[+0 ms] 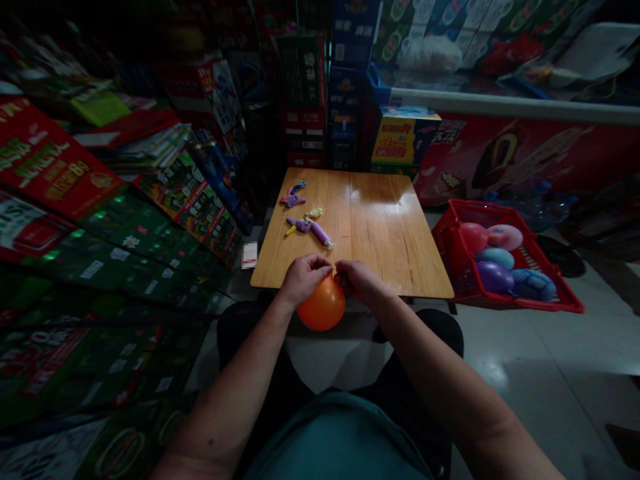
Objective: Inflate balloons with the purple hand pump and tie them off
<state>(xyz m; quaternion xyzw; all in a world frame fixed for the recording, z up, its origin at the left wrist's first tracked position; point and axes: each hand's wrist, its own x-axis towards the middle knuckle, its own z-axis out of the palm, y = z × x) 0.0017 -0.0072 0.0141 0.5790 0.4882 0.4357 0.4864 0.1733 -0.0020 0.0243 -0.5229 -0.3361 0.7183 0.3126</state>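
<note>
An inflated orange balloon (321, 307) hangs just below the near edge of a small wooden table (385, 227). My left hand (303, 275) and my right hand (357, 280) both pinch the balloon's neck at its top, fingers closed and almost touching each other. Several flat, uninflated balloons (306, 213) in purple, blue and yellow lie on the table's left part, a short way beyond my left hand.
A red plastic basket (560, 303) on the floor to the right holds several inflated balloons (493, 257). Stacked cartons (125, 227) crowd the left side and the back. A counter with a red front (525, 153) runs along the back right. My lap is below.
</note>
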